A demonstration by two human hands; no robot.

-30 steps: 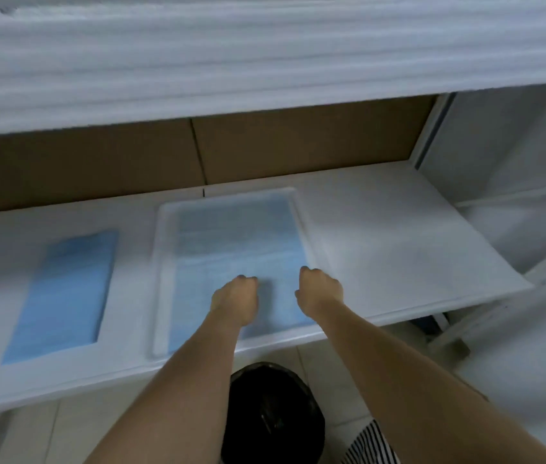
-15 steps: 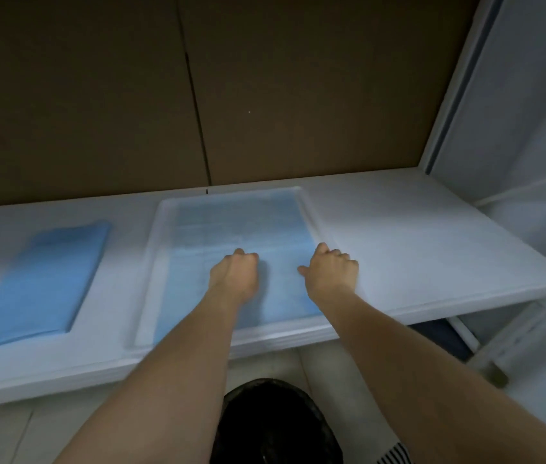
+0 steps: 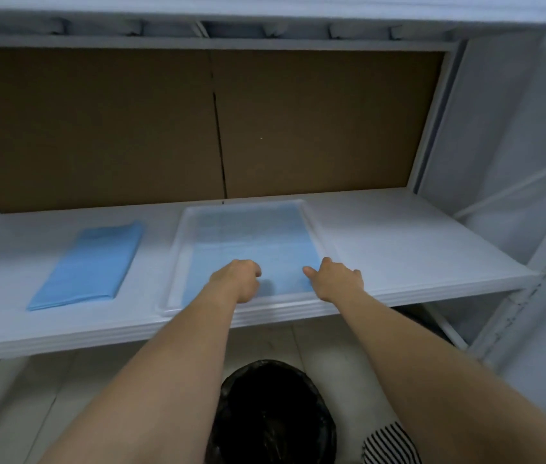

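Standing over a glossy black bin bag (image 3: 275,416), the person reaches into a clear, shallow plastic tray (image 3: 177,262) on the white shelf (image 3: 415,246). The left hand (image 3: 236,279) sits knuckles-down, fingers curled, on the blue sheet (image 3: 251,242) lining the tray. The right hand (image 3: 338,279), thumb out, is at the sheet's right edge. I cannot tell whether either hand pinches it. Smoothing outward evenly should keep the thin, soft sheet flat. Farther left lies a folded blue sheet (image 3: 90,266), with matte brown cardboard (image 3: 97,128) behind.
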